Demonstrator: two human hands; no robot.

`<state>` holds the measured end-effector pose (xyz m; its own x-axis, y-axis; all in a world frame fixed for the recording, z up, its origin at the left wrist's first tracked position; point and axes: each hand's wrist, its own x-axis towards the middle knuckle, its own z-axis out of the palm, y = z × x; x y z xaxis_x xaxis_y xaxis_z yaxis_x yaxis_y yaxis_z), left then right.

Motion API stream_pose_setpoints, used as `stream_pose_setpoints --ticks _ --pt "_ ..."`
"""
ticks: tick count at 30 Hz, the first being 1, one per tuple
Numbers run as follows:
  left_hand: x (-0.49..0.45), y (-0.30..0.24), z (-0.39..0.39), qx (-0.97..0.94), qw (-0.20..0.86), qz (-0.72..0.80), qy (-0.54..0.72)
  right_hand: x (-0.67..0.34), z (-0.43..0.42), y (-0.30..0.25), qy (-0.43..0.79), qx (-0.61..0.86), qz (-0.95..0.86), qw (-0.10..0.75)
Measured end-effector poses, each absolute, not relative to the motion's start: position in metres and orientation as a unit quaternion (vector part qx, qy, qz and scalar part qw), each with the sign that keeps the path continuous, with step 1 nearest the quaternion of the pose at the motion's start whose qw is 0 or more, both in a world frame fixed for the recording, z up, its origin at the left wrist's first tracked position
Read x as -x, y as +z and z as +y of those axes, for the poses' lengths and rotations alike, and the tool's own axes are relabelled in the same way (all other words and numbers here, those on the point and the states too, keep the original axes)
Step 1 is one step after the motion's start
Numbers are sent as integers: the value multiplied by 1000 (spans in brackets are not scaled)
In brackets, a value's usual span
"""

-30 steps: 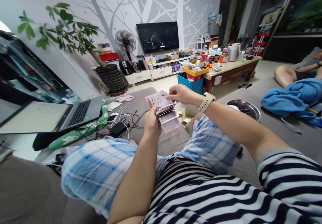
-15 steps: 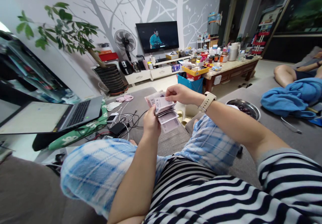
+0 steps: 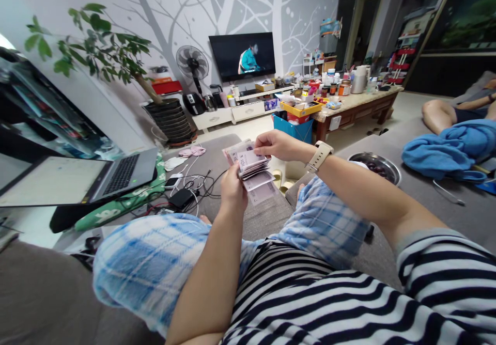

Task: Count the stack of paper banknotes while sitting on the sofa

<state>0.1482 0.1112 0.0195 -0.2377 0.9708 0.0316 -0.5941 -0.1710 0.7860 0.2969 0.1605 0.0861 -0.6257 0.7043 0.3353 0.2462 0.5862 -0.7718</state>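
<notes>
My left hand (image 3: 233, 190) grips a fanned wad of pink-toned banknotes (image 3: 250, 168) from below, above my lap. My right hand (image 3: 279, 146) is over the top of the wad, its thumb and fingertips pinching the upper notes. A beige-strapped smartwatch (image 3: 319, 157) sits on my right wrist. The lower notes hang loose past the hands, and my fingers hide part of the wad. Below the hands are my blue plaid shorts (image 3: 325, 221) and striped shirt (image 3: 310, 303).
A grey sofa (image 3: 267, 221) holds an open laptop (image 3: 120, 177), tangled cables, a black charger (image 3: 181, 198) and a steel bowl of dark fruit (image 3: 374, 167). A blue cloth (image 3: 445, 149) lies right, beside another person's leg (image 3: 437, 118). A cluttered wooden table (image 3: 356, 102) stands ahead.
The top notes have shifted slightly under my right fingers, and the fan of the wad looks a little different. The picture on the television has changed.
</notes>
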Motion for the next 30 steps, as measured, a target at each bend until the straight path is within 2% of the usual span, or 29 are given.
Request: stream_pose_setpoints --ticks 23,30 --pt "-149 22 111 -278 560 337 704 -296 155 89 385 274 -820 323" --pt "-148 18 115 -259 537 352 722 -297 152 89 421 289 -823 249"
